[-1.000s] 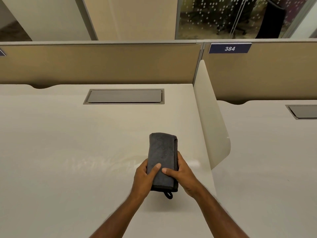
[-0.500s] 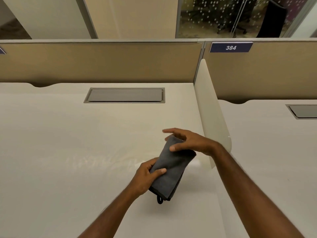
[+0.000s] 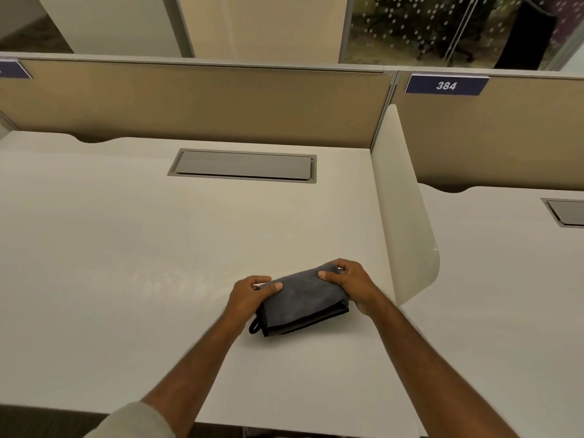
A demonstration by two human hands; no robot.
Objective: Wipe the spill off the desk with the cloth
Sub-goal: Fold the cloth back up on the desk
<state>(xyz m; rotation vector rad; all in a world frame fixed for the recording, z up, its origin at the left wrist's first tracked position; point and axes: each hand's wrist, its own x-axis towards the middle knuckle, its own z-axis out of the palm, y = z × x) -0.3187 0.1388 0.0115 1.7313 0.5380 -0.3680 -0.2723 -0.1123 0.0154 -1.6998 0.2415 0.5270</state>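
A folded dark grey cloth [image 3: 301,298] with a small black loop at its near left corner lies crosswise on the white desk [image 3: 132,235], near the right side. My left hand [image 3: 249,295] grips its left end and my right hand [image 3: 350,284] grips its right end. A faint shiny wet smear [image 3: 170,279] shows on the desk just left of the cloth.
A grey cable hatch [image 3: 243,165] is set into the desk at the back. A tan partition [image 3: 196,102] runs along the far edge. A white side divider [image 3: 404,210] stands just right of my right hand, and beyond it lies the neighbouring desk [image 3: 505,279].
The cloth has turned from pointing away from me to lying crosswise. My right hand moved from the near end over to the far end and now grips the right end.
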